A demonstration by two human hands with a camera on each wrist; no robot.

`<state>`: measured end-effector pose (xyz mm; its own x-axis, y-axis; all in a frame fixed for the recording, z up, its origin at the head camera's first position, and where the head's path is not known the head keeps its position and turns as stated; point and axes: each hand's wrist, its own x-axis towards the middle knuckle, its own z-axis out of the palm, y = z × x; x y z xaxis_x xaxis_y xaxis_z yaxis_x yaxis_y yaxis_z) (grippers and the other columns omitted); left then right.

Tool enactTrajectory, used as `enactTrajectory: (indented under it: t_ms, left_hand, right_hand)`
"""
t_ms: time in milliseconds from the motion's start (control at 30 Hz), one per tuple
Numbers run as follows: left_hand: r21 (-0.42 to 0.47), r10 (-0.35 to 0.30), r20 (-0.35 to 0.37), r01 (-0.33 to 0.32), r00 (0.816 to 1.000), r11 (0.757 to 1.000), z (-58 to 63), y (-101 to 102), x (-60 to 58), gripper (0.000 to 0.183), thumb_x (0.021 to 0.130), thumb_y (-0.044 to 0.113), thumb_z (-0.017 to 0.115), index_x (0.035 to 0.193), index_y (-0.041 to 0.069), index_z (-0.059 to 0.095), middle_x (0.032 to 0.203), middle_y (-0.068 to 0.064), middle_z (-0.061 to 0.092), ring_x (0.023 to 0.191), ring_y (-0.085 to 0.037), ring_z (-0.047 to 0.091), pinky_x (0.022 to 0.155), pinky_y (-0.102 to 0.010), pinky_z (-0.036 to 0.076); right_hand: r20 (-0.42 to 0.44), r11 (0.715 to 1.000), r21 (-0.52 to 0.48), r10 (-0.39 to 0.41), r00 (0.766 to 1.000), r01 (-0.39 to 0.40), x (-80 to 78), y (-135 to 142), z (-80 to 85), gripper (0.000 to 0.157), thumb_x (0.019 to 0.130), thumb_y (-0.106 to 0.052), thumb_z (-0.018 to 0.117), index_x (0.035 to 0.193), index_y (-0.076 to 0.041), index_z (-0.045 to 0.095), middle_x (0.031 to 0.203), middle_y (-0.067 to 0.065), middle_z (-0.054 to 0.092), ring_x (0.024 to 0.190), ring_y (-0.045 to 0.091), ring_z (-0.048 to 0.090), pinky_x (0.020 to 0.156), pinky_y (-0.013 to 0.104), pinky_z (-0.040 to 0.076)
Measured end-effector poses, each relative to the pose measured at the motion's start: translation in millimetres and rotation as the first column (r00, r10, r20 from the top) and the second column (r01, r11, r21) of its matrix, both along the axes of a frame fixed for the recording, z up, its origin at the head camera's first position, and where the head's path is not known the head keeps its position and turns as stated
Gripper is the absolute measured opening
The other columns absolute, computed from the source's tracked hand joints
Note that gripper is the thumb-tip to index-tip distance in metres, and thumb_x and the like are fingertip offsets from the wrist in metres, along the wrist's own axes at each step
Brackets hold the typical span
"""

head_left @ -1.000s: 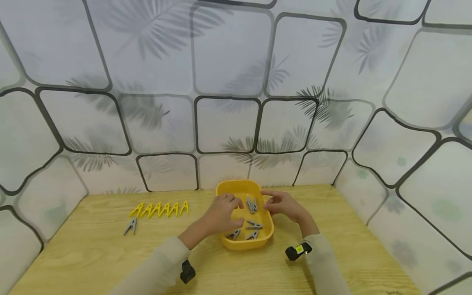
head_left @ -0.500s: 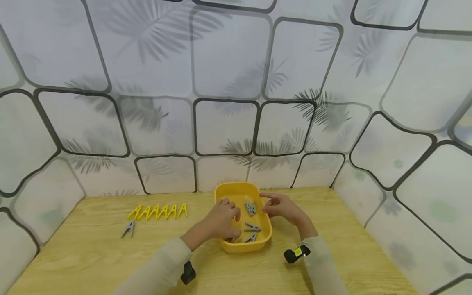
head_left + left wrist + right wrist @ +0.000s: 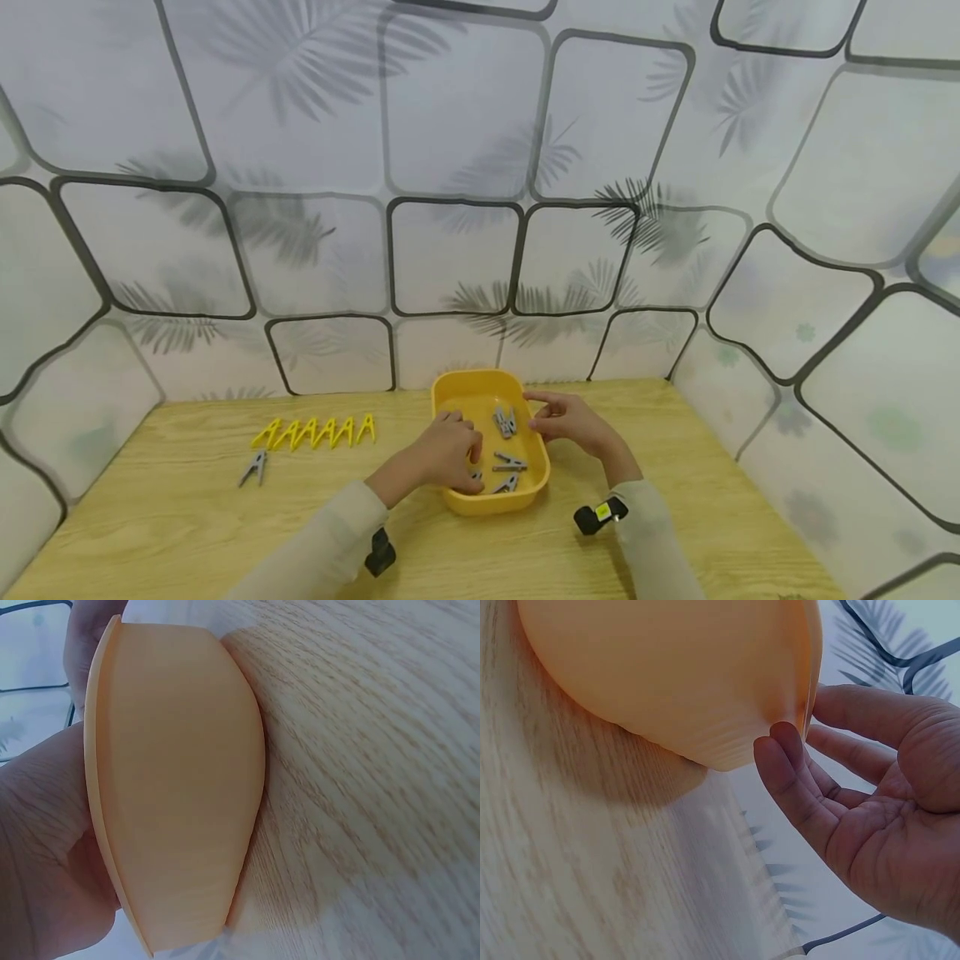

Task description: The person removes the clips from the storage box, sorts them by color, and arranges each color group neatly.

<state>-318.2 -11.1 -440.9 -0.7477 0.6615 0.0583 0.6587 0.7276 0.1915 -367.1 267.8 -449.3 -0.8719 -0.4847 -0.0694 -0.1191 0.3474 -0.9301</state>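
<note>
A yellow plastic basket (image 3: 491, 505) stands on the wooden table with several grey clothespins (image 3: 510, 461) inside. My left hand (image 3: 441, 454) reaches over its left side into the near left corner, thumb and fingers curled about a grey clothespin (image 3: 476, 476) that they mostly cover. In the left wrist view the basket's wall (image 3: 176, 772) hides those fingertips. On the opposite side, my right hand (image 3: 572, 422) holds the rim, thumb at the edge and other fingers against the outer wall, as the right wrist view shows.
Left of the basket, several yellow clothespins (image 3: 311, 432) stand in a row on the table (image 3: 187, 517). One grey clothespin (image 3: 255, 468) lies just in front of the row's left end. A patterned wall (image 3: 450, 250) rises behind the table and along its right side.
My left hand has lowered into the basket's near left corner, its fingers and thumb drawing together at the grey clothespin there. My right hand stays at the rim.
</note>
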Motion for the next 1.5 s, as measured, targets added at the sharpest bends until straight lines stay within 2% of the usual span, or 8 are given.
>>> enactTrajectory:
  t_ms: [167, 333, 600, 833, 1033, 1267, 1367, 1500]
  left_hand:
    - [-0.017, -0.007, -0.002, 0.007, 1.000, 1.000, 0.3, 1, -1.8, 0.032, 0.074, 0.043, 0.087, 0.065, 0.026, 0.063, 0.075, 0.013, 0.054, 0.078, -0.011, 0.041, 0.085, -0.034, 0.035]
    - [-0.015, -0.002, -0.001, 0.002, 1.000, 1.000, -1.1, 3, -3.8, 0.030, 0.074, 0.037, 0.088, 0.062, 0.026, 0.062, 0.071, 0.014, 0.055, 0.077, -0.010, 0.042, 0.083, -0.033, 0.036]
    - [0.002, 0.016, -0.021, -0.016, 1.000, 1.000, -2.8, 3, -4.3, 0.028, 0.078, 0.032, 0.087, 0.064, 0.024, 0.065, 0.072, 0.013, 0.058, 0.077, -0.010, 0.042, 0.082, -0.033, 0.035]
    - [-0.002, 0.026, -0.017, -0.027, 0.999, 1.000, -3.9, 5, -9.4, 0.023, 0.080, 0.031, 0.087, 0.072, 0.021, 0.068, 0.077, 0.009, 0.059, 0.080, -0.013, 0.044, 0.085, -0.035, 0.036]
    - [-0.086, 0.048, -0.002, -0.048, 0.999, 0.995, 1.3, 4, -16.3, 0.026, 0.075, 0.040, 0.089, 0.075, 0.022, 0.071, 0.082, 0.009, 0.062, 0.084, -0.014, 0.044, 0.091, -0.039, 0.036]
    - [-0.186, 0.084, 0.044, -0.074, 0.996, 0.980, 12.3, 7, -18.9, 0.033, 0.070, 0.037, 0.093, 0.064, 0.022, 0.064, 0.077, 0.009, 0.058, 0.085, -0.015, 0.043, 0.099, -0.043, 0.034]
    - [-0.227, 0.110, 0.049, -0.096, 0.993, 0.969, 14.8, 9, -17.9, 0.035, 0.070, 0.035, 0.094, 0.062, 0.020, 0.063, 0.080, 0.007, 0.060, 0.094, -0.019, 0.049, 0.109, -0.047, 0.034]
    - [-0.273, 0.140, 0.042, -0.123, 0.989, 0.954, 14.8, 10, -17.0, 0.036, 0.071, 0.036, 0.093, 0.061, 0.018, 0.063, 0.086, 0.004, 0.065, 0.113, -0.027, 0.054, 0.119, -0.053, 0.030]
  right_hand:
    - [-0.003, 1.000, 0.000, 0.000, 1.000, 0.000, -0.4, 0, 1.1, 0.066, 0.097, -0.017, 0.069, 0.154, -0.001, 0.041, 0.101, 0.012, 0.070, 0.083, 0.016, 0.070, 0.080, 0.038, 0.061]
    - [-0.008, 1.000, 0.003, 0.004, 1.000, -0.004, -0.9, 1, 0.6, 0.066, 0.097, -0.019, 0.070, 0.154, -0.001, 0.041, 0.099, 0.009, 0.070, 0.083, 0.016, 0.070, 0.080, 0.038, 0.061]
    - [0.003, 1.000, -0.004, 0.007, 1.000, -0.007, 0.2, 1, -0.4, 0.065, 0.097, -0.016, 0.069, 0.153, 0.001, 0.041, 0.100, 0.010, 0.070, 0.082, 0.015, 0.069, 0.079, 0.038, 0.061]
    - [0.010, 1.000, 0.000, 0.004, 1.000, -0.004, 0.6, 1, -1.8, 0.065, 0.097, -0.016, 0.069, 0.154, 0.000, 0.041, 0.099, 0.009, 0.069, 0.082, 0.016, 0.070, 0.079, 0.038, 0.061]
    - [0.010, 1.000, 0.002, -0.002, 1.000, 0.002, 1.2, 0, 0.9, 0.065, 0.097, -0.017, 0.069, 0.154, -0.003, 0.041, 0.099, 0.007, 0.070, 0.083, 0.016, 0.070, 0.080, 0.039, 0.061]
    - [-0.006, 1.000, 0.007, 0.004, 1.000, -0.004, 0.2, 2, 2.8, 0.065, 0.098, -0.019, 0.068, 0.155, -0.002, 0.040, 0.107, 0.018, 0.069, 0.085, 0.017, 0.070, 0.082, 0.043, 0.061]
    - [-0.005, 1.000, 0.007, 0.008, 1.000, -0.008, -0.6, 3, 1.8, 0.065, 0.098, -0.019, 0.068, 0.155, -0.002, 0.040, 0.108, 0.020, 0.069, 0.086, 0.017, 0.070, 0.082, 0.042, 0.061]
    - [0.001, 1.000, 0.006, 0.013, 1.000, -0.013, -0.7, 2, 0.3, 0.064, 0.098, -0.018, 0.067, 0.155, -0.003, 0.040, 0.108, 0.019, 0.069, 0.086, 0.018, 0.071, 0.083, 0.044, 0.060]
